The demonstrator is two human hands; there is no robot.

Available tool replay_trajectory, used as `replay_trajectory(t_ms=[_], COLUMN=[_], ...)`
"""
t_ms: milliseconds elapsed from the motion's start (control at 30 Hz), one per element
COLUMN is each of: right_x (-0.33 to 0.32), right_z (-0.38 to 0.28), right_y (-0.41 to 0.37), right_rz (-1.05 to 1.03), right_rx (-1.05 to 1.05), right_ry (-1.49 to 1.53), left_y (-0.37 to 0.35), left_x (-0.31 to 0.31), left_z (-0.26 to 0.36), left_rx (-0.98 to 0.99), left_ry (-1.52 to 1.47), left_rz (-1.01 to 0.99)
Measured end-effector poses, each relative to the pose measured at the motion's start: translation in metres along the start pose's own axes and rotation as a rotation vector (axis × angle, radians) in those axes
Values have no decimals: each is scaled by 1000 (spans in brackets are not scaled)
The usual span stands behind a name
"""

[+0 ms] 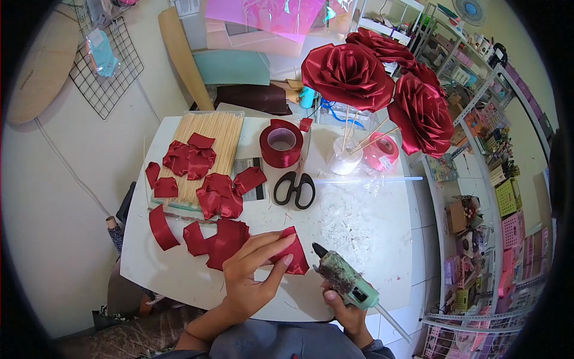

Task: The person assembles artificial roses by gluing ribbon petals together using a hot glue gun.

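Observation:
My left hand (254, 272) pinches a dark red satin ribbon piece (297, 256) between thumb and fingers, just above the white table (287, 296). To its right, my right hand (347, 314) is wrapped round a pale green glue gun (350, 280) with a dark smudged front. The gun's black nozzle points up and left, close to the ribbon piece but apart from it. A glue stick (393, 323) juts from its rear end. Beside my left hand lie several more cut ribbon pieces (230, 239).
Black-handled scissors (294, 190) and a roll of red ribbon (281, 143) lie mid-table. Ribbon pieces rest on a bundle of wooden sticks (218, 134) at left. Large ribbon roses (348, 76) on sticks stand in a white holder (344, 157) at back right. Shelves (478, 179) line the right.

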State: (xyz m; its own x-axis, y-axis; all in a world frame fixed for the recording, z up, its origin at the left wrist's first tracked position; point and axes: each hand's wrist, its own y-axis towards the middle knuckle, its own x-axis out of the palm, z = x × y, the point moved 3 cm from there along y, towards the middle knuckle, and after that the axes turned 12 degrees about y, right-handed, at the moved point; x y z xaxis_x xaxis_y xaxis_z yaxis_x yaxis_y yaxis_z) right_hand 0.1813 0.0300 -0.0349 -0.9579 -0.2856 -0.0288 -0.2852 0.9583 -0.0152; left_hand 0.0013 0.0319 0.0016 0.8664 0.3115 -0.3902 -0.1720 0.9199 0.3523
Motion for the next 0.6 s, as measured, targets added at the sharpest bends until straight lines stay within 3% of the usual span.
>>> replay_trajectory(t_ms=[600], right_x=[6], right_z=[-8], right_y=[-1], right_rz=[-142], right_rx=[-29], right_ry=[-91], left_y=[-2], left_x=[-3], left_z=[-1], left_rx=[29], left_ry=[-27], left_rz=[66])
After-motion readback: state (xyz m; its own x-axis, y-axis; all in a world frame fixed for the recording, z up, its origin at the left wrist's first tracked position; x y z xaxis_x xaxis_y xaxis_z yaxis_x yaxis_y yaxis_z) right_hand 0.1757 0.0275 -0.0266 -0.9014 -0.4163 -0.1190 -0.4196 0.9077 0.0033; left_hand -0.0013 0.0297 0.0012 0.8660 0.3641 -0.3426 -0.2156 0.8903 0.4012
